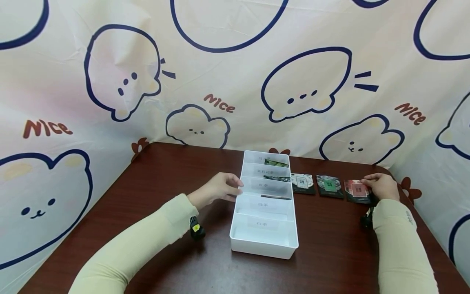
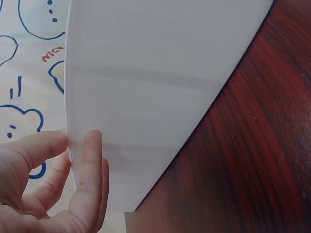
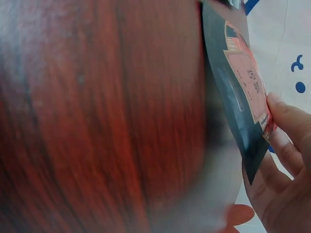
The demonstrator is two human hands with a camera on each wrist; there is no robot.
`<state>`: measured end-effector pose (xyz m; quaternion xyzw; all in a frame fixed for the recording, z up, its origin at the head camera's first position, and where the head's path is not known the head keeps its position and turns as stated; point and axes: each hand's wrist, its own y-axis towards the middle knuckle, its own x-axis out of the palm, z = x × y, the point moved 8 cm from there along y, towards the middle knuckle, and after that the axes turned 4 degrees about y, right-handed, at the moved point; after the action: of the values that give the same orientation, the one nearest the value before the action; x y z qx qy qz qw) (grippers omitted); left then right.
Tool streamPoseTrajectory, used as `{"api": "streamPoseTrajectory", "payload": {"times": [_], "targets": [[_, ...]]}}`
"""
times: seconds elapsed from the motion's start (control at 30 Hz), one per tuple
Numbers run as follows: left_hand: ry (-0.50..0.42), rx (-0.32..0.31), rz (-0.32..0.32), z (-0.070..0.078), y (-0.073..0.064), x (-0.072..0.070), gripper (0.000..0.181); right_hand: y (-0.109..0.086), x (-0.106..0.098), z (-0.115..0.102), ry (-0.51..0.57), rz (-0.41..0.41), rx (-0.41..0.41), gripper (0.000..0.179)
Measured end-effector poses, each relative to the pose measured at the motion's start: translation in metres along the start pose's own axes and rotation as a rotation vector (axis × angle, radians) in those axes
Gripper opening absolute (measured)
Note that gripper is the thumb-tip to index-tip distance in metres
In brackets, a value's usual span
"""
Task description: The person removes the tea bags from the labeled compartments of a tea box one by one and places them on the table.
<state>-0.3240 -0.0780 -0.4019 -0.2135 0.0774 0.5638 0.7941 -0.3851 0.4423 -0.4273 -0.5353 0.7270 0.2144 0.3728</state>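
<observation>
A long white divided box (image 1: 264,249) with labelled compartments stands mid-table. My left hand (image 1: 222,188) is at its left wall, fingertips touching the rim; in the left wrist view its fingers (image 2: 91,165) lie fairly straight along the outer wall. At the right, my right hand (image 1: 383,187) pinches the right edge of a red-labelled tea packet (image 1: 358,191) between thumb and fingers. In the right wrist view this dark packet (image 3: 248,87) appears tilted, its held edge raised. Left of it lie a green-labelled packet (image 1: 329,186) and a white-labelled packet (image 1: 302,183).
Single packets stand in the box's three far compartments, among them a green packet (image 1: 276,163). The two near compartments show bare floors. Under everything is a dark brown wooden table (image 1: 176,261). A printed cloth (image 1: 242,73) hangs behind and at both sides.
</observation>
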Motion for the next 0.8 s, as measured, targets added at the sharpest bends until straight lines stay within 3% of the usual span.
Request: {"api": "streamPoseTrajectory", "payload": {"times": [0.23, 0.47, 0.8], "targets": [[-0.009, -0.006, -0.003, 0.000, 0.000, 0.000, 0.022, 0.001, 0.002, 0.001, -0.035, 0.033, 0.015, 0.040], [-0.008, 0.001, -0.009, 0.000, 0.001, 0.001, 0.024, 0.002, 0.005, 0.009, 0.011, 0.045, 0.061, 0.044], [-0.006, 0.004, -0.011, 0.000, 0.002, 0.001, 0.024, 0.005, 0.008, 0.013, 0.037, 0.056, 0.065, 0.046]]}}
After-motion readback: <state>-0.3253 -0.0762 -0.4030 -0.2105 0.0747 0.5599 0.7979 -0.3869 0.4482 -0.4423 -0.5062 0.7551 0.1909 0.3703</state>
